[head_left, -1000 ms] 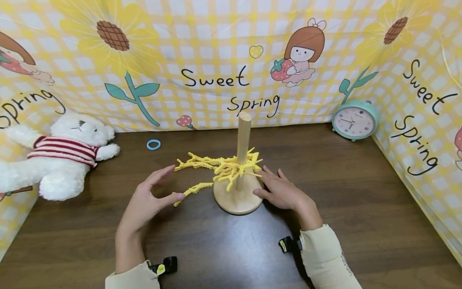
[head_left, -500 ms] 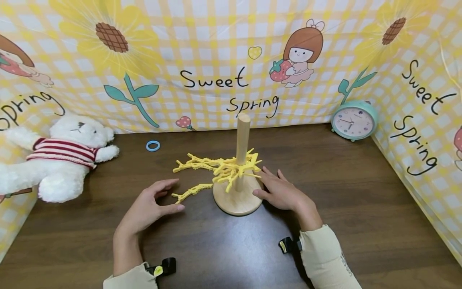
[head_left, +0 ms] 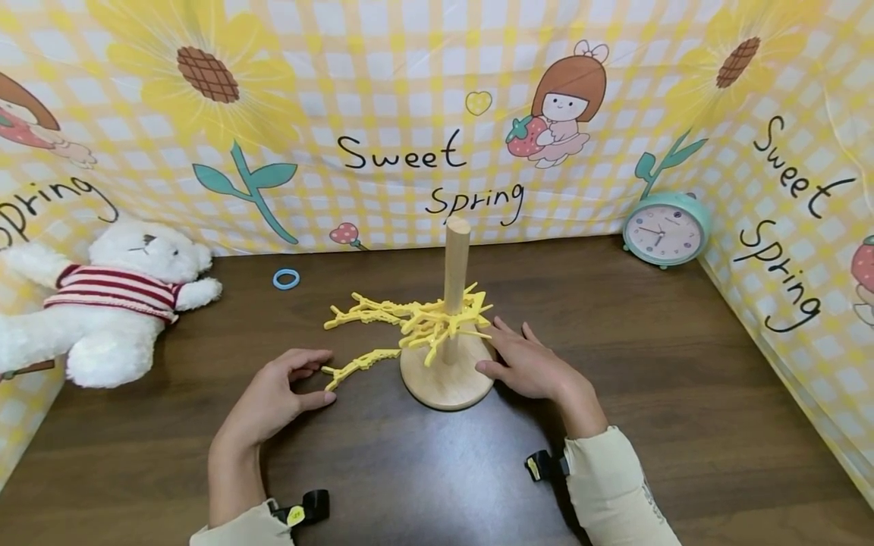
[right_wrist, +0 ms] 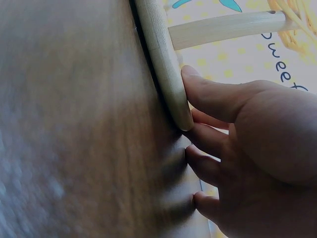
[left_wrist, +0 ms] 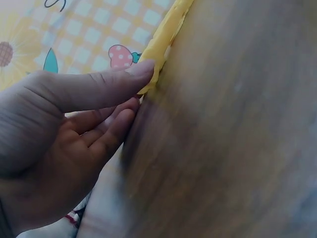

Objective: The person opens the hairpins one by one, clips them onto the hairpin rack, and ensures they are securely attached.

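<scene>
A round wooden stand [head_left: 437,390] with an upright pole [head_left: 456,265] stands mid-table. Yellow branch-shaped pieces [head_left: 437,326] cluster around the pole, above the base, some reaching out to the left. Lower left, a separate-looking yellow branch piece [head_left: 362,365] ends close to the base's left edge. My left hand [head_left: 273,394] has thumb and fingers apart on either side of that piece's left end; in the left wrist view the thumb overlaps the yellow tip [left_wrist: 161,47]. My right hand [head_left: 532,360] holds the base's right rim [right_wrist: 166,64], thumb on top and index finger at its edge.
A white teddy bear [head_left: 112,292] in a striped shirt lies at the left. Near the back edge is a blue ring [head_left: 286,279]. A mint alarm clock [head_left: 665,230] stands at the back right, before the checked cloth wall [head_left: 396,91].
My left hand has come down and slightly left, its fingers dropping from the upper yellow branches to the lower piece's end, with a narrower gap to the thumb. The right hand stays on the base.
</scene>
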`<state>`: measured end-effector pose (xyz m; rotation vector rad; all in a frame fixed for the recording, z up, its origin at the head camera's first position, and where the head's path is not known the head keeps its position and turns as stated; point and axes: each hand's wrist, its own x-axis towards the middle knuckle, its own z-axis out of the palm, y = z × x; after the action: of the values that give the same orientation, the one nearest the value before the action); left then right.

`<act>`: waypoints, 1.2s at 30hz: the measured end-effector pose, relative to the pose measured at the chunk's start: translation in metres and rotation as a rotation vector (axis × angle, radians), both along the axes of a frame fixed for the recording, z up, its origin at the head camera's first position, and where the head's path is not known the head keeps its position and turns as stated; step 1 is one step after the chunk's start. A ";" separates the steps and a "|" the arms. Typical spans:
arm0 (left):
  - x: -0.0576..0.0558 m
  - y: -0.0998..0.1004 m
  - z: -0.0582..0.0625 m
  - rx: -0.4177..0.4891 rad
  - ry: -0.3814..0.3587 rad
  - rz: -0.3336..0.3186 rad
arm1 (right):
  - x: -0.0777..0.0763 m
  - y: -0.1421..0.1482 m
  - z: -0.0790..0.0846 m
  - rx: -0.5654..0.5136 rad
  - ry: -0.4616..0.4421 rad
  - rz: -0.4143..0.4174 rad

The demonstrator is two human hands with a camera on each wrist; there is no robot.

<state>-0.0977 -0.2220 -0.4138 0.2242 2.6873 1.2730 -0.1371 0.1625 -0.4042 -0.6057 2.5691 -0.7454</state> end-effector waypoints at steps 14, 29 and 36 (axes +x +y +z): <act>0.000 0.007 0.001 -0.066 0.030 0.057 | 0.000 0.000 -0.002 -0.004 0.013 0.006; -0.002 0.009 0.003 -0.004 0.107 0.085 | 0.000 0.001 -0.001 -0.008 0.029 0.012; -0.001 0.011 0.004 0.092 0.224 0.121 | 0.001 0.001 -0.001 -0.003 0.023 0.009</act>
<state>-0.0982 -0.2112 -0.4101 0.2323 2.8698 1.4914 -0.1363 0.1633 -0.4056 -0.6298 2.5849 -0.7443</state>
